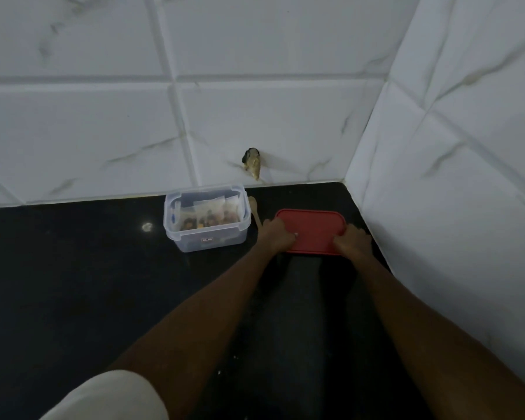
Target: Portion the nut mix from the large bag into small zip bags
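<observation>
1. Pale sleeve [109, 395] sits lowest over the black desk [73, 268].
2. Left hand [278, 236], right hand [353, 241]: each grip clasps the red lid [311, 228] at its near edge.
3. Zip bags [208, 215] stand inside the clear tub [206, 241], beside the lid.

A single wide-angle camera, worn on the person's head, looks forward and steeply down along both forearms. The left hand [281, 236] and right hand [353, 241] appear at arm's length, slightly right of centre, gripping a red lid [311, 227]. The dark countertop [73, 268] spreads left of the hands and back toward the lens. The tiled back wall [255, 116] rises beyond them, and the side wall [452, 177] stands just right of the right hand.
</observation>
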Demonstrator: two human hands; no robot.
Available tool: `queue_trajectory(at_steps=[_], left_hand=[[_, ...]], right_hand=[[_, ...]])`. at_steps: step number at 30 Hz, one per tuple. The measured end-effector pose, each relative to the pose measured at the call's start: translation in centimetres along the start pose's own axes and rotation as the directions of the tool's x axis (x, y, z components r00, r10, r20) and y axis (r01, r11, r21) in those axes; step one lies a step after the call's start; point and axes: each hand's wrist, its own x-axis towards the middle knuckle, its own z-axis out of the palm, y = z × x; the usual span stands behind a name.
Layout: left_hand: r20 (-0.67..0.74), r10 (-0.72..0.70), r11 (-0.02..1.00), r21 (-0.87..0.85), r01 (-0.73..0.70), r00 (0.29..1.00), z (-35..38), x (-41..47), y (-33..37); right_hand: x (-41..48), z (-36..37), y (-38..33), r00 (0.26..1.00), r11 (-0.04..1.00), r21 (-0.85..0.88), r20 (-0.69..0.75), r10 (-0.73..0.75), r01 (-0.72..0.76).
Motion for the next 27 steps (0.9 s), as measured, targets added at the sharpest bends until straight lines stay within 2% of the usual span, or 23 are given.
queue_trajectory(at_steps=[4,8,11,14,16,18,21,25,26,27], left_hand=[[0.017,-0.128,0.985,-0.11,0.13,0.992,0.5,0.8,0.3],[0.007,-0.198,0.957,-0.215,0.194,0.98,0.7,1.1,0.8],[-0.073,-0.146,0.968,-0.216,0.127,0.987,0.3,0.9,1.5],[-0.236,-0.04,0.995,-0.099,0.017,0.971,-0.6,0.4,2.3],[-0.357,0.015,0.988,-0.139,-0.069,0.934,-1.4,0.3,2.4],[-0.451,-0.017,0.941,-0.309,-0.138,0.892,-2.5,0.1,2.1],[-0.565,-0.095,0.865,-0.454,-0.212,0.82,-4.8,-1.1,1.2],[-0.59,-0.218,0.699,-0.65,-0.297,0.778,-8.1,-2.9,-0.3],[-0.572,-0.256,0.644,-0.702,-0.304,0.779,-8.9,-3.3,-0.8],[-0.544,-0.287,0.581,-0.754,-0.308,0.789,-9.7,-3.7,-1.4]], right_hand=[[0.5,-0.4,0.5,1.0,1.0,0.026,0.021,-0.003,0.003],[0.9,-1.0,1.0,0.999,0.977,0.209,-0.005,0.049,-0.047],[0.5,-1.6,1.1,0.994,0.937,0.344,-0.064,0.086,-0.059],[-0.4,-2.6,0.2,0.989,0.849,0.525,-0.08,0.126,-0.066],[-0.9,-3.4,-0.7,0.982,0.743,0.66,-0.046,0.182,-0.108],[-1.1,-4.1,-1.7,0.979,0.568,0.814,0.011,0.201,-0.126],[-2.1,-5.2,-3.7,0.99,0.306,0.942,0.116,0.086,-0.137],[-3.6,-6.1,-6.9,0.983,0.008,0.985,0.173,-0.055,-0.173],[-4.2,-6.2,-7.9,0.982,-0.044,0.983,0.173,-0.08,-0.177],[-4.4,-6.2,-8.9,0.981,-0.055,0.984,0.164,-0.1,-0.17]])
